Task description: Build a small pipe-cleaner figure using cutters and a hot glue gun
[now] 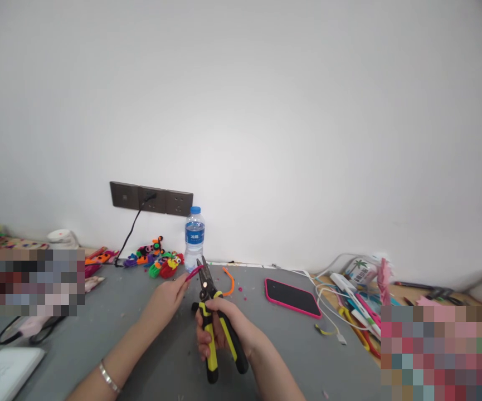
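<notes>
Gripping black-and-yellow pliers [205, 286], the right hand [241, 324] is wrapping around their spread handles [211, 356]. The left hand [169, 298] is pinching a thin, bright pink strip [194, 273] that is reaching the pliers' dark, pointy tips [206, 268] just past both hands.

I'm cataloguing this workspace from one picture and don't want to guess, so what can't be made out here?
All in the head view:
- How far the thin magenta strip runs inside the left hand: its fingers hide it.
- Flat white rounded-corner box: cut off by the left and bottom edges.
- Contents under the left pixelated patch and lower-right pixelated patch: masked.
- Small print on the clear plastic blue-capped bottle: too small.
</notes>
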### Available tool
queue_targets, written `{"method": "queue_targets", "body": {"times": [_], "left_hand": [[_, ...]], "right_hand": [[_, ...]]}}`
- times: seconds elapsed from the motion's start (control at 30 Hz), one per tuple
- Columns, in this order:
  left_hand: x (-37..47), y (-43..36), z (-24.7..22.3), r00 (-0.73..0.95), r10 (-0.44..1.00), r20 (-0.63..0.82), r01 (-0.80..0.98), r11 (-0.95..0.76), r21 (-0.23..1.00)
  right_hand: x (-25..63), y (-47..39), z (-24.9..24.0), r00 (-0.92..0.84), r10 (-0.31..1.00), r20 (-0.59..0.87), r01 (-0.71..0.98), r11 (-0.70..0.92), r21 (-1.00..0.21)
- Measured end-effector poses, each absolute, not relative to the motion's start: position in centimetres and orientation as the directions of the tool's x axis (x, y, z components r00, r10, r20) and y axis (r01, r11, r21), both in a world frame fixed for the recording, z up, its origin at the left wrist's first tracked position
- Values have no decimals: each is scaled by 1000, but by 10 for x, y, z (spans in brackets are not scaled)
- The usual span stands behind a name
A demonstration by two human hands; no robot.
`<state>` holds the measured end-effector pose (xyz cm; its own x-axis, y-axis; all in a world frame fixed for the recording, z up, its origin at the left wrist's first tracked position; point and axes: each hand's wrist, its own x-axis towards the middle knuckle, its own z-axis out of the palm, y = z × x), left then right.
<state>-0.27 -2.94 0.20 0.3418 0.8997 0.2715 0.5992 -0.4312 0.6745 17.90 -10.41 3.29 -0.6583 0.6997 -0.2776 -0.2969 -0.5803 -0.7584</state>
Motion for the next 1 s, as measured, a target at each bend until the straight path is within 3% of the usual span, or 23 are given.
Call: {"method": "queue_targets", "body": {"times": [0.2, 0.4, 0.6, 0.73, 0.87, 0.93, 1.0], "left_hand": [[-3, -29, -1, 337, 895, 291, 619, -444, 647], [-4, -29, 1, 393, 874, 287, 683, -486, 545], [-5, -27, 0, 383, 886, 263, 705, -464, 536], [-3, -31, 6, 356, 907, 226, 747, -421, 515], [-2, -35, 12, 399, 901, 168, 742, -425, 519], [-2, -36, 13, 398, 908, 130, 766, -407, 497], [-2, -35, 12, 379, 920, 98, 802, -379, 461]], "right_hand": [[176, -105, 31, -600, 738, -307, -299, -563, -770], [170, -105, 30, -517, 791, -327, -271, -513, -814], [192, -97, 40, -395, 906, -151, -467, -340, -816], [224, -96, 50, -218, 969, -115, -474, -208, -856], [249, -102, 46, 66, 964, -257, -154, -245, -957], [255, -104, 40, 224, 948, -226, 112, -256, -960], [258, -105, 34, 333, 930, -157, 365, -281, -888]]}}
